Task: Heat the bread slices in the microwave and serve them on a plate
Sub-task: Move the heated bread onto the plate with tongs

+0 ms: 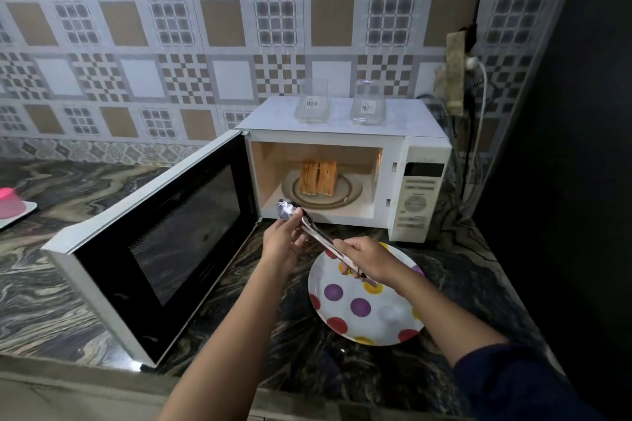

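Holding metal tongs (318,237) between both hands, just in front of the open microwave (393,154). Pinching the tongs close to their tip with the thumb and fingertips of the left hand (284,243), wrist raised, forearm running in from 6 o'clock and climbing toward 12. Gripping the handle end with the right hand (366,260), fingers curled round the shafts, knuckles up, forearm entering from 4 o'clock out of a dark blue sleeve (513,383). Pointing the tongs toward 10 o'clock, tip level with the lower lip of the oven cavity, with something pale and shiny at the tip. Cannot tell what that is, nor whether the tong arms are pressed together.

Hovering with the right hand over the 12 o'clock edge of a white plate (379,331) dotted purple, red and yellow, set flat on the marbled countertop (51,284) at 6 o'clock of the microwave.

Inside the cavity, the bread slices (318,178), standing on edge side by side at the middle of the turntable (342,196), at 1 o'clock of the tong tip and apart from it. With the door (164,232) swung wide toward 8 o'clock.

On the microwave's top, a clear glass (312,104) and a second glass (368,106), side by side, each labelled. At 9 o'clock, at the frame's edge, a pink container (10,203). At 2 o'clock on the tiled wall, a power strip (456,72) with cords hanging.
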Demonstrator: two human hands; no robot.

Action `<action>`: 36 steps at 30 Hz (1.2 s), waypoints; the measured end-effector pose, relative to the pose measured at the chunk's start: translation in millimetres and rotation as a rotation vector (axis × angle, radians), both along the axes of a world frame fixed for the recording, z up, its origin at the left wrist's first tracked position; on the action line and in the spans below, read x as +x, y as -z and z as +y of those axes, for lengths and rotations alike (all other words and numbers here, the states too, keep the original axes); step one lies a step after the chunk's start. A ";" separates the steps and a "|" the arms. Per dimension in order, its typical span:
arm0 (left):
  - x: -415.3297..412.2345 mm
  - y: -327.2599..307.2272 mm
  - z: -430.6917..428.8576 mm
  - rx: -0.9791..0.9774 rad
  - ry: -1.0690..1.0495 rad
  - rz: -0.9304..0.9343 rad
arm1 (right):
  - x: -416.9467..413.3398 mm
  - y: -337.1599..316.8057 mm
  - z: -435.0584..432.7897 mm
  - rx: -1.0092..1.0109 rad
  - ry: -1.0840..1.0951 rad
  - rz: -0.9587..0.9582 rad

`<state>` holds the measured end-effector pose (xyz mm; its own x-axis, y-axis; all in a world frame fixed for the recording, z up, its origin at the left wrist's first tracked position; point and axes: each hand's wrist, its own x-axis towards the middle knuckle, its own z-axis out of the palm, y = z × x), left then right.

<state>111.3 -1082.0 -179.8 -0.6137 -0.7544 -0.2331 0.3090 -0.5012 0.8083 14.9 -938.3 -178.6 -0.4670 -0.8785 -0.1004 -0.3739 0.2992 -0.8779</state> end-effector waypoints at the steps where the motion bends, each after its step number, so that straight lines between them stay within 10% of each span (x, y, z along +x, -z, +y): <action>1: -0.3 -1.2 -5.1 0.007 -0.029 -0.022 | -1.9 -0.4 3.0 0.010 -0.002 -0.004; 18: -17.0 4.9 -27.8 -0.148 0.183 -0.067 | 0.2 4.8 -17.4 -0.006 -0.003 -0.092; 36: 6.0 124.9 -92.2 -1.264 0.389 -0.904 | -26.0 16.9 -135.3 0.284 0.405 0.353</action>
<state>117.3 -1174.2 -304.7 -0.8187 -0.5741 0.0136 -0.4596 0.6693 0.5837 -11.1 -1073.5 -195.6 -0.8061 -0.5860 -0.0827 -0.4360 0.6825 -0.5866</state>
